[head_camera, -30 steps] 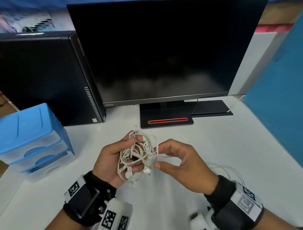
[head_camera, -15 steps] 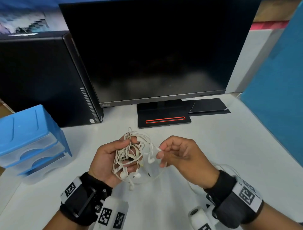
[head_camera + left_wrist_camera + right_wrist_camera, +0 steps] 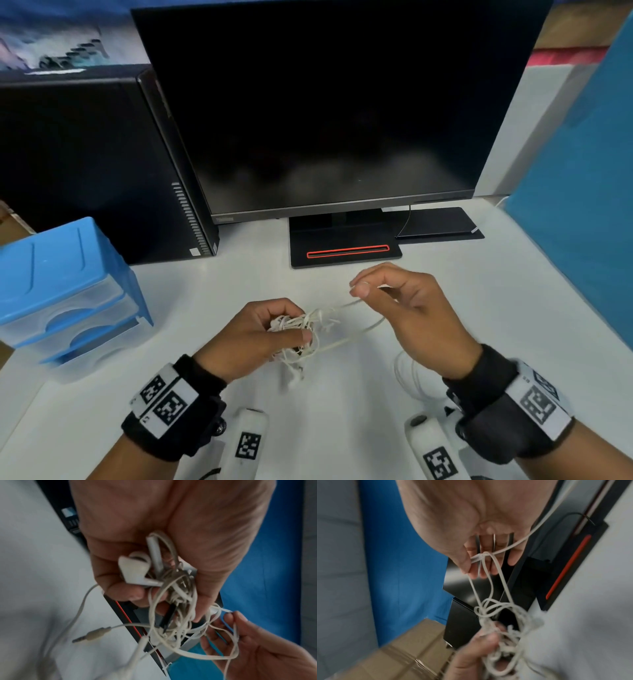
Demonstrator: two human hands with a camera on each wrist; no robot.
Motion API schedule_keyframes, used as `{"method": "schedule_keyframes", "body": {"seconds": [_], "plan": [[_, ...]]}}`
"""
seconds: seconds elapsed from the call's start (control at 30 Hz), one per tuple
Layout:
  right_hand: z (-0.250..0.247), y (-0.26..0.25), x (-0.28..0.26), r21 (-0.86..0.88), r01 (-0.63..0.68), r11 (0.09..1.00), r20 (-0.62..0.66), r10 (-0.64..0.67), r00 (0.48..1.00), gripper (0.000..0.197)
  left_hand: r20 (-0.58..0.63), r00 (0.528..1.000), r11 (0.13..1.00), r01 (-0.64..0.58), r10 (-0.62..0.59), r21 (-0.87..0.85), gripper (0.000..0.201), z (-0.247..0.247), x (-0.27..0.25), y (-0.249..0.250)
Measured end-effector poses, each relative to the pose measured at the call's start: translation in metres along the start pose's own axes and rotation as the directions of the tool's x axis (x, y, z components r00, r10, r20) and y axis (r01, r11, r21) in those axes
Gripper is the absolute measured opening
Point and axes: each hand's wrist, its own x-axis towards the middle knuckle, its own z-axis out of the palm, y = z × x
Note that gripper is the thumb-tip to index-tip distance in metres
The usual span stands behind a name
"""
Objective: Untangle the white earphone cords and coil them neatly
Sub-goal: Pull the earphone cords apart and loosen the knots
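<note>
Left hand [image 3: 253, 334] fisted round the tangled earphone cords [image 3: 301, 330], above the desk [image 3: 462, 308] near its front edge. Right hand [image 3: 407, 308] pinches one strand pulled taut. Left wrist view alone shows an earbud [image 3: 135, 572] in the fist and a loose jack plug [image 3: 92, 635]; head view hides both.
</note>
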Motion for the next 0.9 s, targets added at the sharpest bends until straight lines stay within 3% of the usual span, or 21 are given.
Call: {"method": "schedule_keyframes", "body": {"seconds": [0.17, 0.27, 0.37, 0.5, 0.63, 0.7, 0.77, 0.83, 0.9], "plan": [[0.0, -0.006, 0.0, 0.163, -0.145, 0.976, 0.052, 0.139, 0.989, 0.022, -0.063, 0.996, 0.99, -0.05, 0.058, 0.131, 0.018, -0.008, 0.002, -0.004], [-0.003, -0.005, 0.001, 0.047, -0.167, 0.985, 0.079, 0.163, 0.983, 0.02, -0.149, 0.981, 0.955, -0.077, 0.123, 0.286, 0.012, -0.021, 0.002, -0.003], [0.0, -0.004, -0.002, -0.096, -0.176, 0.98, 0.18, 0.191, 0.965, 0.015, -0.238, 0.949, 0.847, -0.052, 0.207, 0.53, 0.015, -0.028, 0.0, -0.005], [0.0, -0.001, -0.003, -0.168, -0.045, 0.985, 0.124, 0.066, 0.99, 0.018, -0.14, 0.984, 0.895, -0.039, 0.113, 0.443, 0.02, -0.022, -0.002, -0.003], [0.005, -0.001, -0.006, -0.081, -0.039, 0.996, 0.182, 0.053, 0.982, 0.016, -0.052, 0.996, 0.786, -0.027, 0.076, 0.618, 0.042, -0.013, -0.009, 0.004], [0.012, 0.0, -0.009, -0.093, -0.023, 0.995, 0.211, 0.042, 0.977, 0.014, -0.036, 0.984, 0.805, -0.121, 0.174, 0.582, 0.041, -0.002, -0.013, 0.012], [0.016, 0.001, -0.011, -0.092, 0.006, 0.996, 0.221, 0.015, 0.975, 0.014, 0.018, 0.966, 0.891, -0.245, 0.258, 0.383, 0.033, 0.013, -0.015, 0.017], [0.016, -0.003, -0.012, -0.063, 0.023, 0.998, 0.22, -0.008, 0.975, 0.014, 0.05, 0.96, 0.946, -0.28, 0.276, 0.161, 0.03, 0.025, -0.015, 0.017], [0.012, -0.007, -0.01, -0.008, 0.032, 0.999, 0.201, -0.03, 0.979, 0.014, 0.042, 0.964, 0.958, -0.265, 0.262, 0.107, 0.022, 0.03, -0.013, 0.011]]}}
